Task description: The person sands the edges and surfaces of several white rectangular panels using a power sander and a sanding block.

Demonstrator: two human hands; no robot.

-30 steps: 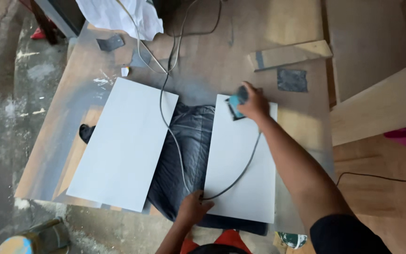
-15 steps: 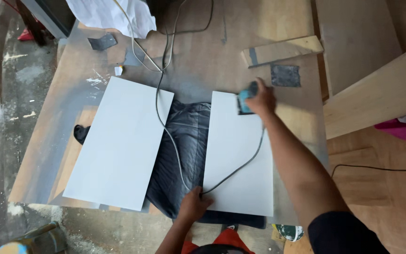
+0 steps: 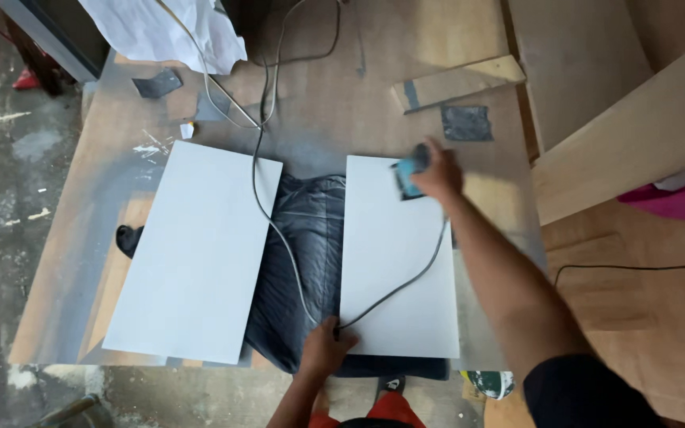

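Right hand (image 3: 436, 173) grips a teal sander (image 3: 407, 176) (corded) on a white panel (image 3: 394, 269); left hand (image 3: 325, 349) pinches its cord (image 3: 394, 289)

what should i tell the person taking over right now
Right hand grips a small teal sander at the top right corner of the right white panel.
Left hand presses the panel's lower left edge, holding the grey cord.
Left white panel lies beside it; dark cloth lies between, under both panels.
Sanded area cannot be told from here.
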